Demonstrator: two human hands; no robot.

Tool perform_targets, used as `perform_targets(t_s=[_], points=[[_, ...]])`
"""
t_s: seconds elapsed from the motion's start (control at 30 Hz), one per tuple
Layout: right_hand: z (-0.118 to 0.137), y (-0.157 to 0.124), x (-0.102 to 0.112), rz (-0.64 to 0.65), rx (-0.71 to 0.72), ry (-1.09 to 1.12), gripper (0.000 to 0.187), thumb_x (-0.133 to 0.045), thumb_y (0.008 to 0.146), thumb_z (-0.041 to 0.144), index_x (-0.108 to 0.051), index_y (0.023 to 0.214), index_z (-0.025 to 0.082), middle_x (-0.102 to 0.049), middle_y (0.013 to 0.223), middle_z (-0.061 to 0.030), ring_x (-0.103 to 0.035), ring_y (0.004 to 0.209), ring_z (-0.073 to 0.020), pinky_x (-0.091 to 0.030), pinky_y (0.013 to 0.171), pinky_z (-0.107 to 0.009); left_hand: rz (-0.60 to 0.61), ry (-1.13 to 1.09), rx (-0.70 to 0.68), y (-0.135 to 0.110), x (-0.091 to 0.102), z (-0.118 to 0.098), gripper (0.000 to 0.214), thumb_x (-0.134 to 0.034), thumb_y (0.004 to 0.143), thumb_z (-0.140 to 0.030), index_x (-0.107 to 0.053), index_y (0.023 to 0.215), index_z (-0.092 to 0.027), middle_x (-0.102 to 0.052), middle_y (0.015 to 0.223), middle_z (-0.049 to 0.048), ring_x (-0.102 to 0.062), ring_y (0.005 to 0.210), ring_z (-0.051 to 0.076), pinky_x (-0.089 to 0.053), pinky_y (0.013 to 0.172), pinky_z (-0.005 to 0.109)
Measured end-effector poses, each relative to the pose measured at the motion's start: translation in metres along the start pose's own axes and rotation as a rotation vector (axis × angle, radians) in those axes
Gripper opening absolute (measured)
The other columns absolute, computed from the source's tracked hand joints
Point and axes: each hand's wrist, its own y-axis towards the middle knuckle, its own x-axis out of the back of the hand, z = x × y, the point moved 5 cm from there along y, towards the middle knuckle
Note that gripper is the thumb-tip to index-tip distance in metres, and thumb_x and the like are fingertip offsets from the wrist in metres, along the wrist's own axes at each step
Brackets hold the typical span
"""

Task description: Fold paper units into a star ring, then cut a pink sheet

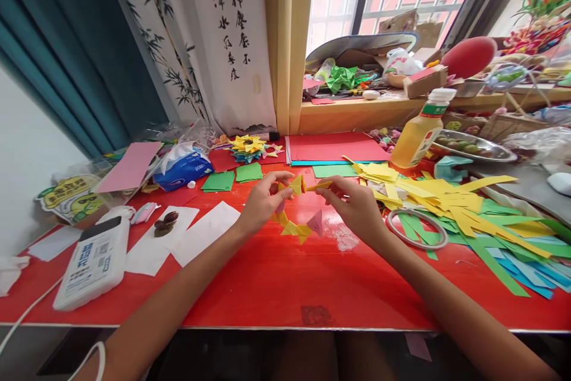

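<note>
here's the chain (pixel 297 230), dead centre; at eleven o'clock from it the left hand (pixel 262 201) pinches its top, at two the right hand (pixel 350 201) nips a yellow piece (pixel 318 186); strips (pixel 459 198) sprawl at three, and farther off at two, a bottle (pixel 414 138)!

Left fingers (pixel 281 177), right fingers (pixel 340 183) pinched; forearms (pixel 185 287) extended.

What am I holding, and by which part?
Left fingers: a yellow-and-pink folded paper chain, by its upper end. Right fingers: a folded yellow paper piece, by its right end.
</note>
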Motion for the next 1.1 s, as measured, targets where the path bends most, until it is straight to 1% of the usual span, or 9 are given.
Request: perform_targets(t_s=[0.13, 0.2, 0.27, 0.4, 0.57, 0.67, 0.77, 0.87, 1.1], points=[[0.003, -0.001, 0.004, -0.026, 0.003, 0.045, 0.016, -0.048, 0.081, 0.028, -0.062, 0.085, 0.019, -0.064, 0.071, -0.0005, -0.057, 0.059, -0.0107, -0.043, 0.056, -0.023, 0.01, 0.001, -0.059, 0.0, 0.0, -0.003, 0.023, -0.053, 0.077, -0.031, -0.056, 0.097, -0.019, -0.046, 0.091, 0.0027, -0.057, 0.069, 0.01, -0.045, 0.057, 0.021], [0.007, -0.001, 0.007, -0.045, 0.029, 0.019, 0.015, -0.049, 0.081, 0.027, -0.062, 0.085, 0.02, -0.066, 0.074, -0.0005, -0.059, 0.062, -0.0111, -0.044, 0.057, -0.023, 0.009, -0.02, -0.087, 0.0, 0.0, -0.005, 0.021, -0.054, 0.077, -0.032, -0.056, 0.093, -0.019, -0.045, 0.093, 0.0032, -0.057, 0.072, 0.011, -0.047, 0.06, 0.022], [0.011, -0.002, 0.008, -0.063, 0.071, -0.025, 0.014, -0.05, 0.08, 0.026, -0.062, 0.085, 0.02, -0.067, 0.075, -0.0005, -0.06, 0.063, -0.0112, -0.045, 0.056, -0.022, 0.011, -0.035, -0.097, -0.002, -0.001, -0.007, 0.02, -0.054, 0.077, -0.033, -0.055, 0.091, -0.018, -0.047, 0.093, 0.0035, -0.056, 0.073, 0.011, -0.048, 0.062, 0.022], [0.018, -0.004, 0.01, -0.103, 0.143, -0.101, 0.013, -0.051, 0.08, 0.024, -0.062, 0.084, 0.019, -0.068, 0.076, -0.0013, -0.061, 0.064, -0.0115, -0.046, 0.056, -0.022, 0.005, -0.06, -0.08, -0.005, -0.002, -0.011, 0.019, -0.054, 0.077, -0.033, -0.052, 0.09, -0.018, -0.054, 0.084, 0.0024, -0.055, 0.07, 0.011, -0.048, 0.063, 0.024], [0.02, -0.006, 0.012, -0.142, 0.168, -0.123, 0.012, -0.052, 0.08, 0.024, -0.062, 0.084, 0.019, -0.068, 0.075, -0.0006, -0.062, 0.063, -0.0113, -0.046, 0.056, -0.021, 0.005, -0.073, -0.075, -0.006, -0.002, -0.014, 0.017, -0.052, 0.078, -0.031, -0.052, 0.088, -0.017, -0.058, 0.085, 0.0031, -0.055, 0.069, 0.011, -0.048, 0.064, 0.025], [0.02, -0.006, 0.012, -0.149, 0.173, -0.122, 0.013, -0.051, 0.081, 0.024, -0.063, 0.084, 0.02, -0.068, 0.075, 0.0, -0.062, 0.061, -0.0109, -0.046, 0.053, -0.02, 0.004, -0.089, -0.09, -0.006, -0.003, -0.014, 0.017, -0.051, 0.079, -0.03, -0.051, 0.089, -0.017, -0.059, 0.085, 0.0038, -0.056, 0.073, 0.013, -0.048, 0.066, 0.026], [0.019, -0.006, 0.012, -0.131, 0.17, -0.123, 0.014, -0.05, 0.081, 0.025, -0.063, 0.084, 0.021, -0.068, 0.076, 0.0002, -0.063, 0.062, -0.0114, -0.047, 0.053, -0.02, -0.002, -0.095, -0.085, -0.006, -0.003, -0.014, 0.018, -0.051, 0.079, -0.032, -0.051, 0.089, -0.017, -0.06, 0.086, 0.0045, -0.057, 0.077, 0.014, -0.048, 0.067, 0.026], [0.02, -0.006, 0.012, -0.135, 0.179, -0.118, 0.014, -0.05, 0.081, 0.025, -0.063, 0.085, 0.021, -0.068, 0.076, 0.0001, -0.063, 0.062, -0.0112, -0.047, 0.054, -0.021, 0.0, -0.102, -0.082, -0.007, -0.004, -0.015, 0.018, -0.052, 0.078, -0.032, -0.051, 0.088, -0.017, -0.06, 0.087, 0.0044, -0.057, 0.077, 0.014, -0.048, 0.067, 0.027], [0.02, -0.007, 0.012, -0.15, 0.2, -0.157, 0.015, -0.05, 0.081, 0.026, -0.063, 0.086, 0.022, -0.068, 0.075, 0.0006, -0.062, 0.06, -0.0109, -0.047, 0.054, -0.021, 0.001, -0.113, -0.092, -0.008, -0.004, -0.016, 0.016, -0.052, 0.079, -0.031, -0.051, 0.086, -0.017, -0.061, 0.083, 0.0043, -0.058, 0.077, 0.014, -0.049, 0.066, 0.025]])
